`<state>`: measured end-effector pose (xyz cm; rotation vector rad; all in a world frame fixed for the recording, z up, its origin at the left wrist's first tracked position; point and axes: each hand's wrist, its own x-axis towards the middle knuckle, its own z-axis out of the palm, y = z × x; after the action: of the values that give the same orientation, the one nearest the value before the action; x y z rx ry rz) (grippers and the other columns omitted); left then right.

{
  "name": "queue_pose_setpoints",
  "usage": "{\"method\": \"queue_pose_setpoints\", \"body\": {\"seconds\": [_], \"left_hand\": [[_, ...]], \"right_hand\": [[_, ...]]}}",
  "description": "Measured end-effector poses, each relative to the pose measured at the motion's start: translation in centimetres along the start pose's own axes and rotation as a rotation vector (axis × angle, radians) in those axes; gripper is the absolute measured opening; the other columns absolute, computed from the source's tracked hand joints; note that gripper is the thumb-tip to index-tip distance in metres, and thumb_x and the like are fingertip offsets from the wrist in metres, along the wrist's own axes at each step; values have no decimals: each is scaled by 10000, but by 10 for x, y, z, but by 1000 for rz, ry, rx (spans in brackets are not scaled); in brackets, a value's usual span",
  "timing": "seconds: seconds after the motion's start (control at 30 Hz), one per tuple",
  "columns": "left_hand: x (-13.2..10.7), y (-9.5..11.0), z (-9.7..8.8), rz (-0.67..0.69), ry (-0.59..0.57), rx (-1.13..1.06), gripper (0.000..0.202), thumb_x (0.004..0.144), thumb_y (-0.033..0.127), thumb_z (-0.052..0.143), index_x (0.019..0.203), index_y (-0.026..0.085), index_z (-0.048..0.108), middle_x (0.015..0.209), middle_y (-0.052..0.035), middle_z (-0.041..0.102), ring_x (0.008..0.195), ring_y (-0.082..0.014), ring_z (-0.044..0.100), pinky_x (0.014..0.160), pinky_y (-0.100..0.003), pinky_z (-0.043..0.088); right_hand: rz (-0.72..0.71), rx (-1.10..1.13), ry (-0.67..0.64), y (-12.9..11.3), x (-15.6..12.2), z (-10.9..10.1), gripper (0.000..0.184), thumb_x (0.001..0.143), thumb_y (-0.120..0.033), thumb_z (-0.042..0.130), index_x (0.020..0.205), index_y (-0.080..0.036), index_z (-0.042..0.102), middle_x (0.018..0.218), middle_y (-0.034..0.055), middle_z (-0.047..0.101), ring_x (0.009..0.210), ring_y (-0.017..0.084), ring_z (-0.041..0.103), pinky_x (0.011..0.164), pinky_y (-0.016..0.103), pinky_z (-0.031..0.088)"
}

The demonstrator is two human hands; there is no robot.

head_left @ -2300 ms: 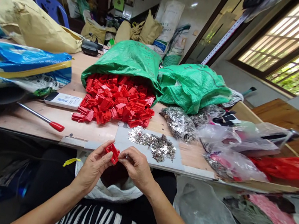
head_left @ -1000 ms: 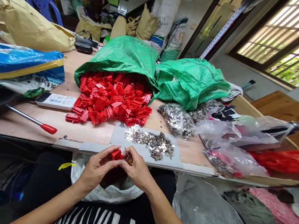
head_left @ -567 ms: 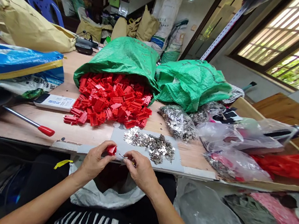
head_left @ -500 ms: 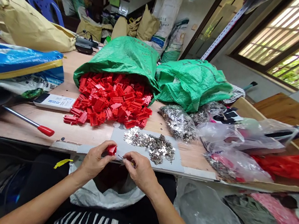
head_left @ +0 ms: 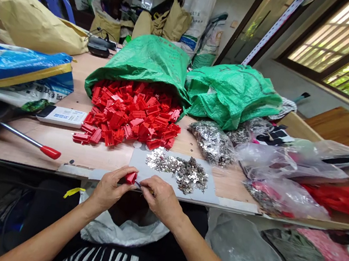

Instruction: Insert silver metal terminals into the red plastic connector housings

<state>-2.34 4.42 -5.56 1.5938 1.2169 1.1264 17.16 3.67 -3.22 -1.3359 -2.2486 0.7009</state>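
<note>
Centrally, a wooden counter (head_left: 68, 151) spans the middle band of the frame. At upper centre a green sack (head_left: 149, 60) lies on its side, mouth toward the viewer, and a pile of red parts (head_left: 130, 117) spills from it onto the counter. Just below the pile, at the counter's front edge, a grey sheet (head_left: 138, 162) carries a heap of metal pieces (head_left: 183, 172). At middle left lie a white remote (head_left: 60, 115) and a screwdriver (head_left: 27, 141) (red handle pointing right).

At lower centre the left hand (head_left: 108, 191) and the right hand (head_left: 161, 200) meet just in front of the counter's edge, above a white bag (head_left: 125, 231) on the lap. The left fingers (head_left: 121, 174) are pressed together, pinching a single red part (head_left: 130, 178) between thumb and fingertips; it sits just below the grey sheet's lower left corner, well apart from the pile. The right fingers (head_left: 149, 182) are closed in a pinch on a thin metal piece (head_left: 138, 184). Only its tip shows, right beside the red part; whether the two touch cannot be told.
</note>
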Motion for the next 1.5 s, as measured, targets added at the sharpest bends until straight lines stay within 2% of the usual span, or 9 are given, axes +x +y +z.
{"method": "queue_pose_setpoints", "body": {"seconds": [0.27, 0.43, 0.7, 0.87, 1.03, 1.17, 1.3, 1.4, 1.5], "left_hand": [[0, 1, -1, -5, -25, 21, 325, 712, 230, 736, 1034, 271, 719, 975, -45, 738, 885, -235, 672, 823, -316, 493], [0, 1, -1, -20, -17, 18, 321, 697, 224, 747, 1014, 273, 725, 967, -41, 746, 890, -242, 677, 850, -326, 493], [-1, -3, -1, 62, -36, 90, 323, 736, 214, 716, 1057, 242, 687, 997, -43, 743, 905, -221, 686, 908, -353, 498], [-4, -8, 1, 115, -30, 179, 319, 764, 217, 696, 1080, 234, 665, 1008, -48, 742, 948, -223, 688, 953, -374, 487], [-6, -15, 3, 132, -11, 216, 327, 767, 216, 692, 1092, 237, 659, 1025, -41, 742, 1031, -245, 668, 977, -385, 470], [-4, -15, 3, 106, -30, 202, 324, 765, 212, 692, 1085, 231, 647, 1024, -40, 730, 973, -229, 677, 893, -346, 502], [-7, -6, 4, 80, -28, 167, 289, 768, 221, 687, 1049, 230, 622, 973, -24, 708, 869, -195, 669, 801, -304, 503], [-14, 4, 5, 73, -2, 150, 263, 763, 220, 688, 1013, 231, 607, 926, -15, 684, 842, -189, 644, 787, -305, 483], [-21, 15, 5, 57, 44, 104, 250, 738, 207, 704, 964, 227, 601, 913, -17, 662, 855, -195, 621, 805, -316, 461]], "right_hand": [[18, 57, 23, 0, 3, -4, 150, 876, -160, 551, 966, -200, 665, 894, 53, 659, 837, 164, 615, 770, 274, 471], [6, 51, -2, 0, 4, -3, 156, 872, -149, 553, 965, -199, 669, 886, 54, 665, 829, 167, 621, 756, 272, 475], [21, -17, -20, -3, 0, -1, 164, 899, -161, 533, 999, -197, 658, 923, 52, 652, 862, 156, 621, 783, 256, 485], [57, -92, -41, -14, 1, -3, 156, 908, -157, 520, 986, -195, 650, 922, 47, 639, 866, 157, 617, 781, 245, 483], [193, -213, -52, -35, 6, 1, 169, 919, -165, 483, 945, -205, 646, 899, 38, 627, 815, 167, 618, 720, 254, 475], [229, -239, -30, -39, 5, 6, 170, 921, -183, 477, 962, -215, 639, 911, 34, 625, 825, 170, 616, 717, 256, 465], [171, -139, 7, -32, -2, 6, 190, 924, -195, 473, 1047, -226, 615, 926, 38, 610, 849, 171, 605, 744, 265, 461], [111, 41, 120, -26, -8, 4, 207, 930, -171, 434, 1081, -208, 569, 1002, 59, 598, 916, 171, 581, 804, 279, 450], [118, 207, 164, -25, -14, 0, 173, 942, -190, 402, 1063, -194, 526, 959, 52, 616, 829, 156, 577, 745, 272, 444]]}}
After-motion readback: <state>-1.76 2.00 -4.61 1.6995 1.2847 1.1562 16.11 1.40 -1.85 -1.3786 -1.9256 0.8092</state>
